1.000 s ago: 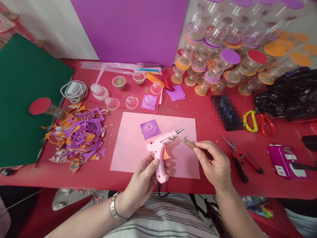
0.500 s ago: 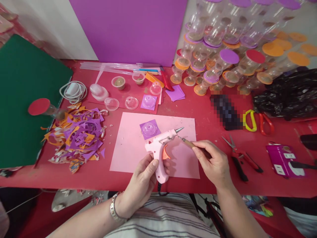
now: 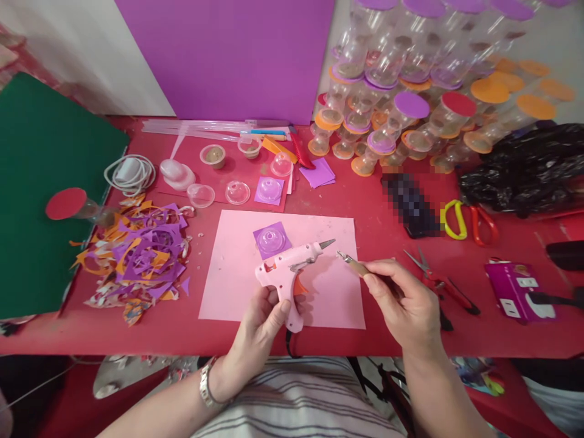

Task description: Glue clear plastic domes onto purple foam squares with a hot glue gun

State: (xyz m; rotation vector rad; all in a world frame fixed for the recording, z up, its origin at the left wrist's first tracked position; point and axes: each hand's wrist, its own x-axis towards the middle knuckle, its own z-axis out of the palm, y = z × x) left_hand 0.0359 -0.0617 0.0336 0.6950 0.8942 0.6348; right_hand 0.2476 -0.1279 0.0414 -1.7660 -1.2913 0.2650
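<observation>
Gripping pink glue gun (image 3: 289,261) & wood-handled tool (image 3: 356,265) above pink sheet (image 3: 230,274)

L hand (image 3: 267,316) had the pink glue gun by its grip, over the near-middle of the pink sheet; thumb lay along the grip, other fingers wrapped round behind it, partly hidden; nozzle pointed toward the sheet's far R corner; orange trigger (image 3: 300,286) sat under the barrel.

R hand (image 3: 408,301) had the wood-handled tool at the sheet's R edge; thumb & index pinched the handle, rest curled in close, partly hidden; metal tip hung just beside the nozzle w/ a small gap btwn; smth pale at the tip, too small to ID.

Clear dome (image 3: 272,238) sat on purple square (image 3: 257,233), both on the sheet's far half, just beyond the gun; scraps (image 3: 150,249), mostly purple & orange, lay heaped L of sheet; red-handled snips (image 3: 458,296) lay R of sheet, partly hidden by R hand; purple pack (image 3: 511,292) farther R; small cups (image 3: 213,156) stood beyond sheet's far edge; capped clear hourglass shapes (image 3: 392,121) were massed beyond its far R corner.
</observation>
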